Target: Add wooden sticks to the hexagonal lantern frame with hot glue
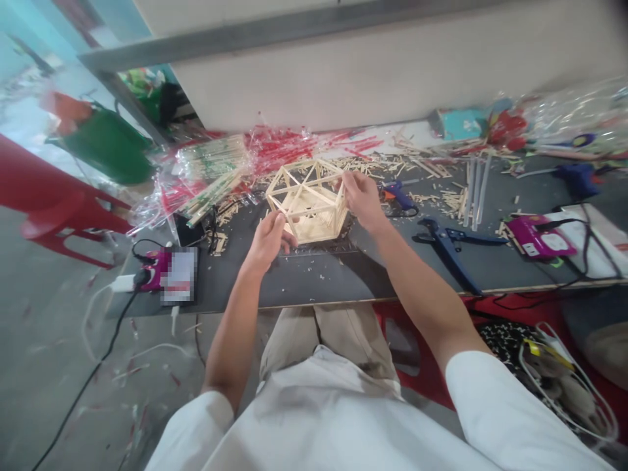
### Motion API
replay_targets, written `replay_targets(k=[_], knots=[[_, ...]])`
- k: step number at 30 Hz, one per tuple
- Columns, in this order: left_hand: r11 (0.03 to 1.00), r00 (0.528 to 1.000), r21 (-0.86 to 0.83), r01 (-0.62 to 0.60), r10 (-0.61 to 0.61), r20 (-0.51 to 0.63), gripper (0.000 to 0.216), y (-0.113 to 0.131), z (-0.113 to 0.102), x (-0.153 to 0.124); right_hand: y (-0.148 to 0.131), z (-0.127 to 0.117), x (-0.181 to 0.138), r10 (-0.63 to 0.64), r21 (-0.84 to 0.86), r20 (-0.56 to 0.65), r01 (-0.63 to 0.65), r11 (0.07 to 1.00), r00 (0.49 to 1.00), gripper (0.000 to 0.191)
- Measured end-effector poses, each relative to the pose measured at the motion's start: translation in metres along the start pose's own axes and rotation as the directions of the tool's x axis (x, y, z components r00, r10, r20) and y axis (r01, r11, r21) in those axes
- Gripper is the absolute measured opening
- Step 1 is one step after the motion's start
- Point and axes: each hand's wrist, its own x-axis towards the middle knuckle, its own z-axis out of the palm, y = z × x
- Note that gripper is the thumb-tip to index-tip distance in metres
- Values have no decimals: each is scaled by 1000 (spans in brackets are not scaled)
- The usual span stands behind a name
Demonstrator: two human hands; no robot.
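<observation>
A hexagonal frame (314,212) of pale wooden sticks, with spokes across its top and a slatted floor, sits near the front of the dark table. My left hand (269,241) is closed on its near left corner, thumb and finger at the edge. At the upper right corner my right hand (360,198) pinches the frame between thumb and fingers. Just right of that hand lies a small blue glue gun (400,196). A dark blue cutter (449,248) with long handles rests farther right.
Cut stick pieces (363,167) and red sticks in plastic (279,147) line the back. Clear glue sticks (478,190) lie right of centre. Purple power strips (540,237) with cables are at both ends. Another blue glue gun (579,181) is far right. A red stool (73,222) stands left.
</observation>
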Motion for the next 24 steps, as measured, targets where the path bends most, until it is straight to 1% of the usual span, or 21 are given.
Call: replay_targets(k=[2, 3, 5, 7, 11, 12, 14, 17, 19, 22, 24], knots=[[995, 999, -97, 2, -5, -34, 46, 6, -5, 3, -13, -4, -6, 74, 101, -79, -66, 993, 994, 64], [993, 998, -118, -4, -2, -57, 50, 8, -9, 4, -19, -5, -11, 114, 153, -108, -97, 983, 988, 62], [995, 995, -94, -40, 31, -94, 55, 10, -17, 9, -34, -5, -25, 169, 222, -81, -147, 964, 982, 59], [995, 989, -29, -94, 90, -115, 52, 11, -26, 19, -49, -3, -44, 207, 281, -30, -191, 941, 978, 59], [981, 967, 83, -177, 189, -171, 34, 20, -37, 54, -77, 11, -85, 262, 314, 85, -275, 909, 961, 63], [977, 966, 116, -178, 196, -167, 32, 23, -38, 66, -81, 18, -94, 272, 307, 80, -283, 908, 959, 62], [977, 981, 149, -150, 166, -98, 31, 29, -36, 89, -88, 34, -110, 283, 313, 42, -282, 907, 958, 62], [989, 995, 120, -90, 85, 42, 27, 35, -26, 119, -92, 59, -126, 328, 309, 67, -332, 891, 942, 61], [983, 992, 175, -48, 26, 123, 27, 35, -18, 133, -92, 73, -131, 359, 293, 99, -372, 881, 928, 60], [975, 986, 221, 2, -40, 165, 24, 31, -11, 147, -89, 83, -134, 364, 259, 150, -391, 883, 919, 60], [970, 984, 242, 24, -65, 166, 25, 29, -11, 151, -87, 81, -137, 349, 229, 173, -382, 895, 921, 55]])
